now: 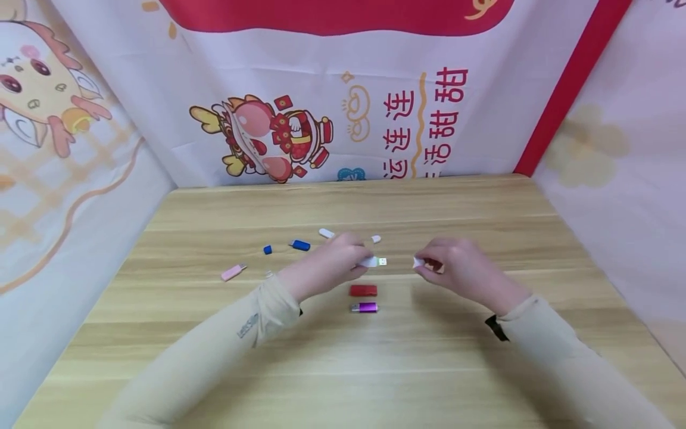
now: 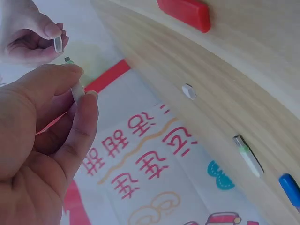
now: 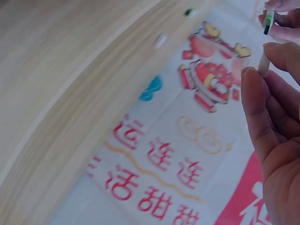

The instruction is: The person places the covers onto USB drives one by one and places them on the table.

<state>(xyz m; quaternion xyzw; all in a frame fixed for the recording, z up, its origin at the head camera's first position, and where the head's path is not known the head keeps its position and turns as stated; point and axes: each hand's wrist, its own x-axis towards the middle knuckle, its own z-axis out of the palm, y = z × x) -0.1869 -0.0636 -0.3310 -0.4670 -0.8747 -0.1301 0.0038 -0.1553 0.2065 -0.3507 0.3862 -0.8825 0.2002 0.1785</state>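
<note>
From where I stand, the person's left hand (image 1: 329,265) has a narrow grip, thumb and fingers pinching a white USB flash drive (image 1: 368,261) by its body. The drive sticks out of the right side of that grip, its bare metal plug (image 1: 383,261), with a pale green collar behind it, pointing right. Facing it, the right hand (image 1: 463,271) has its grip closed narrowly on a small white cap (image 1: 418,262), which sits at the fingertips on the hand's left side. Plug and cap are apart, roughly in line, with a gap between them, and both hands are raised above the desk (image 1: 407,381).

Just nearer than the left hand's fingers lies a red USB flash drive (image 1: 364,290), with a purple USB flash drive (image 1: 365,308) beside it on the near side. Beyond the left hand, on the far part of the desk, are a second white flash drive (image 1: 326,233) and, to its right, a loose white cap (image 1: 376,239). Left of that hand I see a blue flash drive (image 1: 300,245), a blue cap (image 1: 268,249) to its left, and farthest left a pink flash drive (image 1: 233,272), its metal plug turned toward the far right.
</note>
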